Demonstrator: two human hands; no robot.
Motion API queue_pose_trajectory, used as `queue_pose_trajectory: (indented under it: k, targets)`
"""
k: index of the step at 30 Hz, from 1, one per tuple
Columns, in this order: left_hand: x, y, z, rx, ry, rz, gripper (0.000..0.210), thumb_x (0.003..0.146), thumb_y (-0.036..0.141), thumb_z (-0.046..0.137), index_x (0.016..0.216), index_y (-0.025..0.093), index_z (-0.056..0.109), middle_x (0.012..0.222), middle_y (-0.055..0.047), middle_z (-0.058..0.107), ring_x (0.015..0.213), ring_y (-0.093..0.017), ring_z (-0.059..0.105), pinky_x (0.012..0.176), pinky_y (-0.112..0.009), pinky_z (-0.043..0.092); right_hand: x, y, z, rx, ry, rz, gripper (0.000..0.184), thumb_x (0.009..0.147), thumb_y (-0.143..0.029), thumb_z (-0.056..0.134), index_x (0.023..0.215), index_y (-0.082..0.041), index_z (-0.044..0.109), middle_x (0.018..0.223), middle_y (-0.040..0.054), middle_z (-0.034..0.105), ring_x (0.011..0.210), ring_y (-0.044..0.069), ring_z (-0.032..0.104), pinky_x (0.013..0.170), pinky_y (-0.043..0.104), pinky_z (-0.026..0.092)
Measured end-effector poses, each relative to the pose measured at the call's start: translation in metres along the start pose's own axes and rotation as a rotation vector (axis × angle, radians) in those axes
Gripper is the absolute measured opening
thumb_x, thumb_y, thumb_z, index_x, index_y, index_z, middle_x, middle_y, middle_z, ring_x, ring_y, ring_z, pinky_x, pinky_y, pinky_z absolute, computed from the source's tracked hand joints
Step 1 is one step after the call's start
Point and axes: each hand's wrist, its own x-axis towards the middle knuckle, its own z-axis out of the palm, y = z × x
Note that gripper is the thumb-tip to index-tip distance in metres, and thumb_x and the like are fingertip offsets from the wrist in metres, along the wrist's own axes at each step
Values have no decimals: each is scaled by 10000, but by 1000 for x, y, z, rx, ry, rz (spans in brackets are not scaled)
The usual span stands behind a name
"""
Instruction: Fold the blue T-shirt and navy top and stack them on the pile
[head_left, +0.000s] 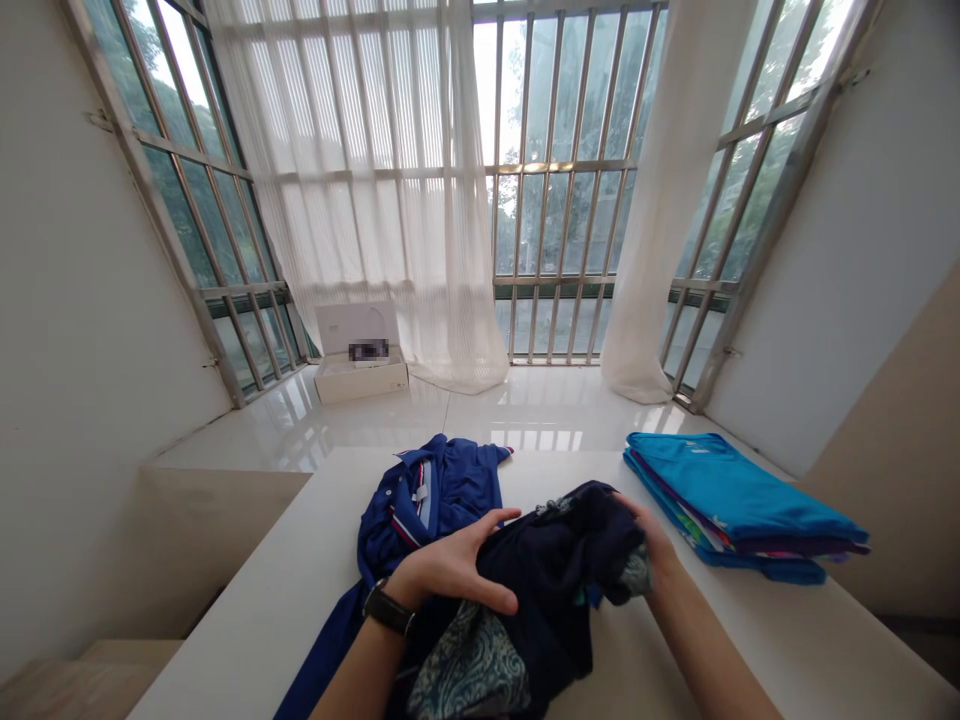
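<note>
Bunched between my two hands is a dark navy garment (551,560) with pale teal paisley-patterned cloth showing at its lower part. My left hand (454,570), with a black watch on the wrist, holds its left side; the thumb lies over the cloth and some fingers are hidden. At the other end, my right hand (651,540) grips the bundle, most of its fingers behind the fabric. Just beyond my left hand, a royal blue polo shirt (465,485) with a striped collar lies crumpled on the white table (247,620), partly covered by my arm and the dark garment.
On the right of the table sits a stack of folded clothes (735,500), bright blue on top. An opened white box (360,380) rests on the glossy sill (540,400) behind. Sheer curtains (360,200) hang before the barred windows (562,200).
</note>
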Motion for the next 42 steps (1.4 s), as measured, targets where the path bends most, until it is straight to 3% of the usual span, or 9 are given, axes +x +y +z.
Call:
queue_pose_trajectory:
  k: [4, 7, 10, 14, 18, 22, 27, 34, 42]
  targets:
    - [8, -10, 1, 257, 131, -65, 1047, 564, 485, 880, 1464, 216, 417, 1472, -126, 475, 1337, -330, 448, 1144, -424, 327, -8, 4, 16, 69, 35, 47, 231, 860, -335, 619, 900, -142, 740, 868, 108, 786, 873, 263, 747, 855, 396, 587]
    - [9, -14, 2, 368, 161, -115, 889, 615, 573, 810, 1371, 193, 539, 1379, -115, 566, 1262, -334, 511, 1085, -407, 376, -17, 9, 28, -102, 1, -29, 249, 811, -334, 720, 994, -164, 727, 937, 86, 786, 853, 234, 746, 807, 336, 598]
    - [10, -15, 4, 479, 190, -125, 630, 677, 599, 740, 1141, 178, 681, 1105, -73, 684, 1023, -291, 615, 881, -349, 468, -22, 17, 34, -321, -92, -64, 357, 756, -301, 792, 1079, -180, 702, 980, 79, 781, 867, 240, 743, 796, 339, 600]
    - [14, -15, 6, 528, 165, -55, 289, 760, 453, 682, 800, 167, 675, 736, 24, 598, 687, -158, 537, 623, -259, 389, -19, 24, 31, -436, -121, -62, 417, 723, -329, 821, 1091, -174, 703, 974, 81, 782, 898, 252, 742, 801, 335, 600]
    - [17, -12, 6, 411, 208, 25, 183, 808, 333, 625, 746, 160, 632, 699, 39, 545, 663, -124, 481, 611, -242, 356, -13, 22, 24, -402, -38, -114, 406, 715, -362, 824, 1064, -189, 711, 962, 75, 787, 837, 224, 751, 719, 289, 610]
    - [17, -7, 5, 139, 272, 106, 203, 844, 362, 633, 871, 161, 646, 810, 13, 605, 755, -140, 537, 690, -244, 418, -8, 14, 17, -295, 125, -183, 384, 666, -327, 853, 1004, -206, 716, 831, 49, 792, 691, 208, 748, 602, 277, 613]
    - [12, -4, 2, -165, 388, 74, 318, 771, 408, 752, 941, 171, 624, 884, -4, 627, 827, -158, 588, 755, -264, 473, -7, 1, 11, -110, 263, -203, 220, 713, -269, 804, 897, -188, 716, 749, 32, 783, 637, 192, 740, 610, 276, 623]
    - [9, -4, 4, -334, 308, 73, 354, 719, 386, 816, 905, 163, 613, 868, 9, 611, 780, -134, 595, 758, -269, 482, -13, -6, 18, 21, 295, -117, 65, 809, -223, 712, 866, -191, 712, 738, 17, 781, 634, 177, 742, 637, 262, 635]
    - [12, -6, 3, -390, 351, 74, 334, 738, 376, 812, 902, 160, 618, 880, -1, 640, 792, -135, 625, 772, -263, 498, -11, -5, 16, 24, 293, -114, 70, 789, -225, 718, 856, -209, 703, 735, 4, 781, 643, 187, 746, 615, 276, 637]
